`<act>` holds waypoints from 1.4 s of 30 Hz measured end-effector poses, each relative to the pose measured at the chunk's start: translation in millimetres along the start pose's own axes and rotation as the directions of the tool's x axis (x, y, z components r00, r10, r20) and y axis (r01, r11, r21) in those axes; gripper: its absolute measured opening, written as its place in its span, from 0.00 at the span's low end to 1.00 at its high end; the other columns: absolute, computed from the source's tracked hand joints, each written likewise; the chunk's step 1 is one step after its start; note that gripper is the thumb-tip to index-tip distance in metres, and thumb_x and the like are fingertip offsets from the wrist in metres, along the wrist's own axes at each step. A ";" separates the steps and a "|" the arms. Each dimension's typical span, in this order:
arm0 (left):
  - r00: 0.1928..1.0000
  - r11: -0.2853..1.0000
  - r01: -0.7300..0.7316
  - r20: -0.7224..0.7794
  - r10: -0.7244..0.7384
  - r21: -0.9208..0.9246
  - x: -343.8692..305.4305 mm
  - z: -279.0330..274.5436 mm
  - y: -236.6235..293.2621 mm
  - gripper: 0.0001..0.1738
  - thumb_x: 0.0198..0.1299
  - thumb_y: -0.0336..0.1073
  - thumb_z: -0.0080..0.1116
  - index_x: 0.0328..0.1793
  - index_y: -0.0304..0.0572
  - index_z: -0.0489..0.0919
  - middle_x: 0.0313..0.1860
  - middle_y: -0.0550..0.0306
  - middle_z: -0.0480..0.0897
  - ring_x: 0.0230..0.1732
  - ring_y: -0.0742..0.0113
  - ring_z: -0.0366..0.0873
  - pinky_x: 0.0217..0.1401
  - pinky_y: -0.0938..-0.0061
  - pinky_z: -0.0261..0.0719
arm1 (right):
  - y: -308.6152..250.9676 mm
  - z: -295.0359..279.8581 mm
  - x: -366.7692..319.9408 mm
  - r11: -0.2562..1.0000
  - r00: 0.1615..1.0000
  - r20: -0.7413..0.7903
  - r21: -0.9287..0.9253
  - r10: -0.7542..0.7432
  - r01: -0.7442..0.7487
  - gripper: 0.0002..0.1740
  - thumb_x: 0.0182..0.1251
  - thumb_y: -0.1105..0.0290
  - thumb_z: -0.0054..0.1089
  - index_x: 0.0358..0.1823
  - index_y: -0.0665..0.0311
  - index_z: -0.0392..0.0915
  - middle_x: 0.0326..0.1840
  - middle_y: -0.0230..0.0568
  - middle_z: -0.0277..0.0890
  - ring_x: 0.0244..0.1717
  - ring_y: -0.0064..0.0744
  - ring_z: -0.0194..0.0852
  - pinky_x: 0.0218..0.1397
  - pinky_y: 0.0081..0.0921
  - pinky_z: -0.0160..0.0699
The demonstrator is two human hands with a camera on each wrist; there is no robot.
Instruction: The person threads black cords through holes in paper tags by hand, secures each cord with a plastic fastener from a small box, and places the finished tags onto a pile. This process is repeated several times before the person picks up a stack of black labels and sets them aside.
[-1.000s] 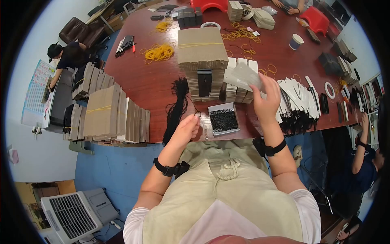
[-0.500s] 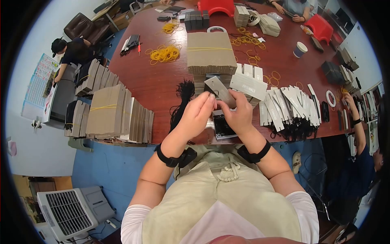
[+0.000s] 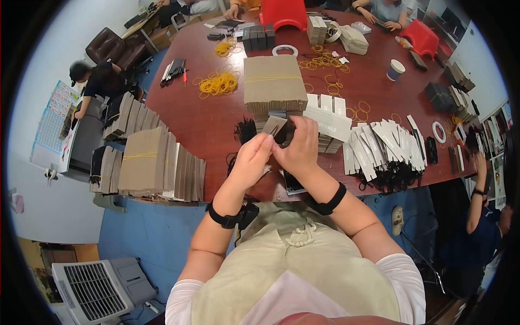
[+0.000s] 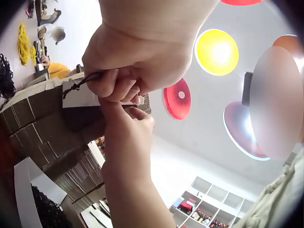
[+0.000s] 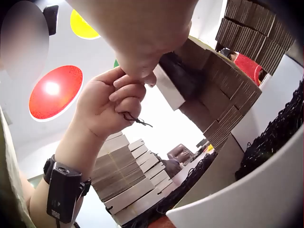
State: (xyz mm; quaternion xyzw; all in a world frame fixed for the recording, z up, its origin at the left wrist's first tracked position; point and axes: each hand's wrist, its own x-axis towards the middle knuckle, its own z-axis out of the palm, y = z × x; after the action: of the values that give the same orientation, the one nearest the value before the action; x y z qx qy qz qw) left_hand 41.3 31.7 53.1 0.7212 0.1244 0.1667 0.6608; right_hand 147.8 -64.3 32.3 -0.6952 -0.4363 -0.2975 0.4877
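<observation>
A grey card tag [image 3: 274, 126] with a black cord is held between both hands in front of the tall card stack [image 3: 273, 81]. My left hand [image 3: 251, 162] has curled fingers pinching the black cord [image 4: 84, 81], which shows in the left wrist view. My right hand [image 3: 299, 149] grips the tag's near end, thumb beside the left fingertips. Below the hands stands a white box of small black pieces, mostly hidden in the head view; its wall [image 4: 26, 190] shows in the left wrist view. Black cords [image 3: 245, 130] lie left of the stack.
White tags with black cords [image 3: 379, 151] are piled at the right, beside a stack marked ORIGINALS [image 3: 330, 125]. Bundled card stacks [image 3: 142, 162] stand at the left. Yellow rubber bands [image 3: 218, 84], a paper cup [image 3: 395, 70] and a red stool [image 3: 284, 13] are farther back.
The right hand has brought the tag from the right to the left hand. Both hands now meet at it, and the tag has shifted slightly left since half a second ago.
</observation>
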 end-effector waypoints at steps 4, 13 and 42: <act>0.999 0.996 -0.044 0.011 0.045 -0.081 -6.9 1.2 3.6 0.17 0.70 0.41 0.42 0.31 0.36 0.71 0.23 0.67 0.67 0.25 0.80 0.60 0.28 0.82 0.61 | -1.6 5.1 2.4 1.000 0.997 -0.069 0.003 0.024 -0.024 0.33 0.40 0.68 0.71 0.49 0.67 0.64 0.39 0.51 0.67 0.39 0.52 0.66 0.43 0.42 0.66; 1.000 0.996 0.005 0.008 -0.004 -0.088 -13.9 1.4 -8.3 0.16 0.70 0.39 0.42 0.31 0.38 0.72 0.19 0.69 0.63 0.21 0.82 0.56 0.24 0.85 0.56 | 6.6 -14.0 -0.8 0.999 0.991 -0.129 0.023 0.047 -0.044 0.14 0.45 0.76 0.67 0.34 0.66 0.73 0.37 0.45 0.74 0.37 0.47 0.72 0.39 0.35 0.73; 0.998 0.983 0.064 0.003 -0.064 -0.171 -33.7 -3.5 3.4 0.15 0.69 0.39 0.43 0.33 0.38 0.73 0.20 0.69 0.66 0.22 0.83 0.58 0.24 0.85 0.57 | -7.2 -47.1 9.1 0.959 0.876 0.473 0.281 -0.098 -0.045 0.13 0.48 0.73 0.67 0.36 0.67 0.75 0.37 0.41 0.75 0.38 0.39 0.73 0.40 0.28 0.72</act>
State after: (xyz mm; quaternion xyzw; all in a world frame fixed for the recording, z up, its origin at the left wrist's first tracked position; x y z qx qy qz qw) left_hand 9.0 21.1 54.2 0.6574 0.1336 0.1565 0.7249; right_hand 145.9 -104.6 59.3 -0.6642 -0.5915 -0.0563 0.4537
